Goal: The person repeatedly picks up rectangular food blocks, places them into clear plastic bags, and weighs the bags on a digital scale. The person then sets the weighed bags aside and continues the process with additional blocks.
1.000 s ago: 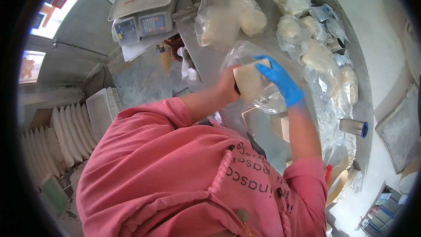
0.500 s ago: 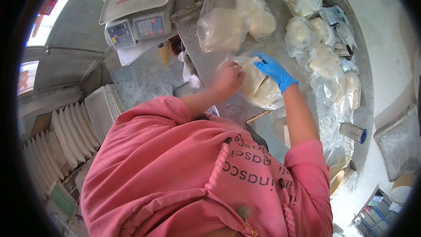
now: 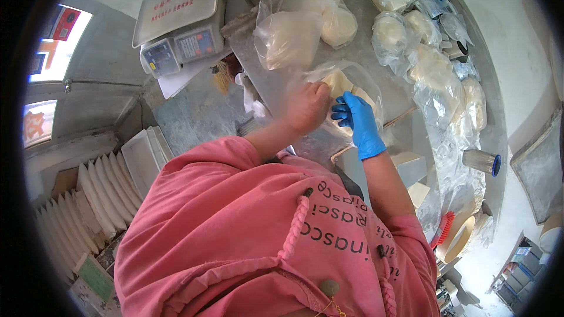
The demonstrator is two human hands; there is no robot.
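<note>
Now resting low on the metal counter (image 3: pixel 395 98), near the middle of the scene: clear plastic bag (image 3: pixel 351 82) with a pale block inside, no longer being lifted up in front of the chest as a second ago. Left hand (image 3: pixel 305 107), bare, having shifted right and now pressing against the bag's left side; fingers curled in on the film, though motion blur is hiding how tightly. Right hand (image 3: pixel 354 118), in a blue glove, having dropped from the bag's upper right corner to its near edge, fingers narrow and pinching the plastic, thumb tucked under. Both hands now almost touching each other. Judging from this: handling moving from supporting the bag's weight to working its loose film, with the block settled. Lying just beyond, far and slightly left: two larger bagged dough lumps (image 3: pixel 305 29), close to the bag in hand and crowding any move away from the body. Running along the right: a row of bagged portions (image 3: pixel 435 67), well apart. Standing at far left: weighing scale (image 3: pixel 182 17). Lying at right, near side: metal can with blue cap (image 3: pixel 479 161). Leaning at near left: stacked white trays (image 3: pixel 100 196).
</note>
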